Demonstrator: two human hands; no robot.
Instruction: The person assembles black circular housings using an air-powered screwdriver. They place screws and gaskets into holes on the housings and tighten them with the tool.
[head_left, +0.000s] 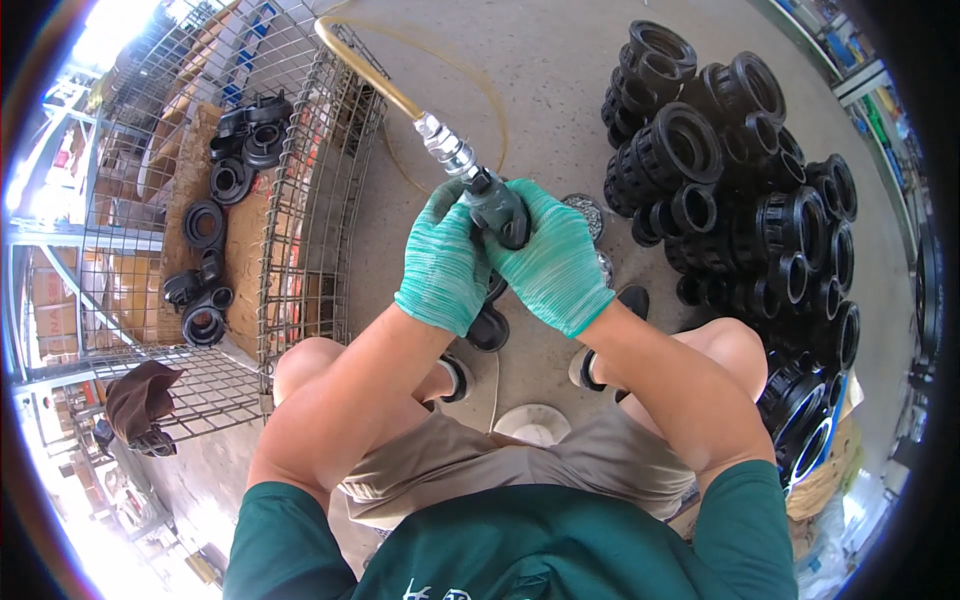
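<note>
Both hands wear green knit gloves and meet in front of me, over the floor between my feet. My left hand (447, 258) is closed round the left side of a dark air tool (496, 207). Against its right side my right hand (553, 257) is closed too. A silver hose coupling (446, 146) sits on the tool's far end and joins a yellowish air hose (368, 68), which loops away over the floor. Below the gloves a black plastic part (488, 329) shows, partly hidden by my hands. The tool's working tip cannot be made out.
Black ring-shaped fittings (690, 145) stand stacked at the right. On the left a wire mesh cage (305, 190) holds cardboard and several black plastic parts (204, 224). Small containers of metal pieces (586, 214) stand beyond my right hand. A round pale disc (532, 424) lies between my legs.
</note>
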